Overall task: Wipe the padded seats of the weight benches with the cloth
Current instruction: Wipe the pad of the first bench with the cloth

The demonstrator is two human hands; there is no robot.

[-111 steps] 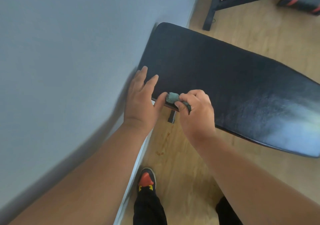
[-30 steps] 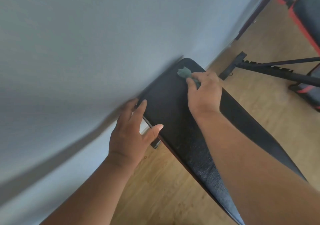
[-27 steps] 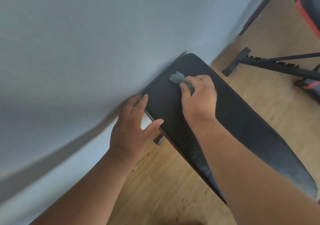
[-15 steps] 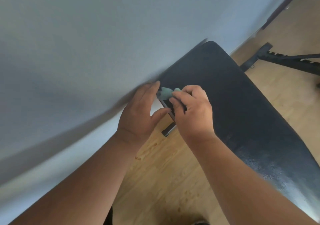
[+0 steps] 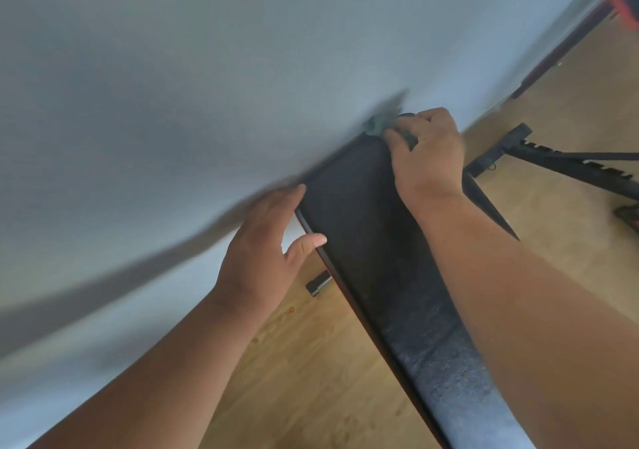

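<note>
1. Our right hand point(image 5: 427, 153) grips the bunched cloth point(image 5: 377, 124) at the padded seat point(image 5: 366, 227)'s far corner against the wall point(image 5: 207, 68), reaching the last strip.
2. Our left hand point(image 5: 264, 248), fingers straight, presses the seat's near corner, likely steadying it.

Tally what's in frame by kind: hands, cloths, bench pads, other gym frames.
Hands: 2, left hand resting on the pad edge, right hand gripping the cloth
Cloths: 1, green cloth at the pad's far end by the wall
Bench pads: 1, black padded seat
Other gym frames: 1, black metal frame on the floor
Total: 5
</note>
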